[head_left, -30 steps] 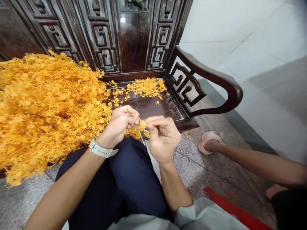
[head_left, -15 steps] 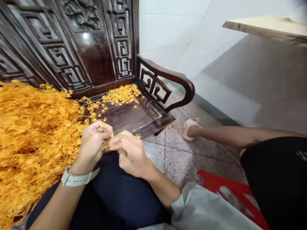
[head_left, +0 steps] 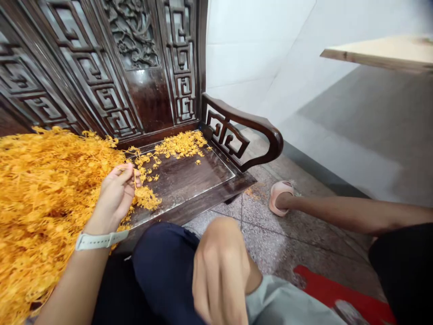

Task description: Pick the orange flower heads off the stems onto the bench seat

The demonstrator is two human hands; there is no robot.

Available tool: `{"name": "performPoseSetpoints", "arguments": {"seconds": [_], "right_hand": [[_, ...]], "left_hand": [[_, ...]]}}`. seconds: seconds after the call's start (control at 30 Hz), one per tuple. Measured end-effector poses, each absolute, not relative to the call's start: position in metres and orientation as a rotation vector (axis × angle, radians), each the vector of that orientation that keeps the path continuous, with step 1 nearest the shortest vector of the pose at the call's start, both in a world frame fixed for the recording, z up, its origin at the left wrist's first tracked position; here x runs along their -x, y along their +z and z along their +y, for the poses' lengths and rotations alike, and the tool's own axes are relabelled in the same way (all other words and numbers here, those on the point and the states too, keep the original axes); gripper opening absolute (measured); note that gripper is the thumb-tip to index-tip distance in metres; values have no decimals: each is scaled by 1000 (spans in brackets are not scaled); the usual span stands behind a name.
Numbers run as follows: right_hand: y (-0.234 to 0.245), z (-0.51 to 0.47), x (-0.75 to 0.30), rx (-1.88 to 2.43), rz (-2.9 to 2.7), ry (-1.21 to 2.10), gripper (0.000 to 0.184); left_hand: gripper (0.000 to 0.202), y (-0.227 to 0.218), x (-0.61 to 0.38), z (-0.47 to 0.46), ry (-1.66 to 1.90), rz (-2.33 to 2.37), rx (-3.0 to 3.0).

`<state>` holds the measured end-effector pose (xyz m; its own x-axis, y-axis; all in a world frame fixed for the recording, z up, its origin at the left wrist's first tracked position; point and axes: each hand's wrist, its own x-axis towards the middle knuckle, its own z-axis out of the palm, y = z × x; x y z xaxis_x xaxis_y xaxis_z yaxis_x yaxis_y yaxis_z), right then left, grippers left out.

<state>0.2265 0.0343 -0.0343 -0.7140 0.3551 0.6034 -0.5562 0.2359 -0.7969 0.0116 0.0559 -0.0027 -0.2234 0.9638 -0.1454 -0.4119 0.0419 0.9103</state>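
My left hand (head_left: 118, 192), with a pale watch strap (head_left: 101, 240) at its wrist, pinches a thin yellow-orange artificial flower stem (head_left: 135, 177) between thumb and fingers. Just below it, a cluster of small flower heads (head_left: 147, 198) shows over the seat edge; whether it belongs to that stem I cannot tell. Beside the left forearm rises a large heap of yellow-orange artificial flowers (head_left: 50, 194). Over my lap, apart from the flowers, my right hand (head_left: 221, 271) points down, back toward me, fingers bent and together. Its fingertips are hidden and somewhat blurred.
The dark carved wooden bench (head_left: 192, 180) has a curved armrest (head_left: 270, 131) at its right end. A smaller pile of loose flower heads (head_left: 182, 143) lies near the backrest. Another person's leg (head_left: 338, 210) and pink slipper (head_left: 281, 198) are at right, below a wooden board (head_left: 379, 54).
My hands, close together at the flower stem before, are now apart. The right hand has moved down over my lap; the left has shifted slightly left. The whole view has tilted.
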Motion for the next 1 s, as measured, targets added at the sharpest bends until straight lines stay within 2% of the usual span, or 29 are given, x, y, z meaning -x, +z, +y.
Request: {"name": "performPoseSetpoints", "arguments": {"seconds": [0.03,0.1,0.23,0.3,0.4,0.6,0.73,0.8,0.9,1.0], "right_hand": [[-37,50,-225,149,-1558,1550,53],[-43,78,-219,514,-1159,1413,49],[-53,102,-203,680,-520,1350,13],[-59,94,-197,686,-336,1392,17],[-67,69,-197,704,-458,1410,18],[-72,37,-201,823,-1140,1066,29],[-73,29,-190,899,-1324,744,18],[-72,27,-186,911,-1366,631,20],[-67,25,-187,851,-1444,583,24],[-59,22,-191,853,-1429,553,11]], "left_hand": [[28,-5,-13,56,1453,1107,-699],[35,-8,-16,57,1391,1095,-712],[41,-13,-22,55,1338,1074,-797],[39,-14,-28,51,1308,1087,-827],[37,-13,-35,44,1289,1043,-842],[52,-2,-49,35,1471,789,-808],[48,0,-54,31,1503,759,-859],[47,-1,-54,29,1518,759,-910],[52,-2,-53,28,1537,797,-967],[57,-3,-51,26,1567,904,-999]]}}
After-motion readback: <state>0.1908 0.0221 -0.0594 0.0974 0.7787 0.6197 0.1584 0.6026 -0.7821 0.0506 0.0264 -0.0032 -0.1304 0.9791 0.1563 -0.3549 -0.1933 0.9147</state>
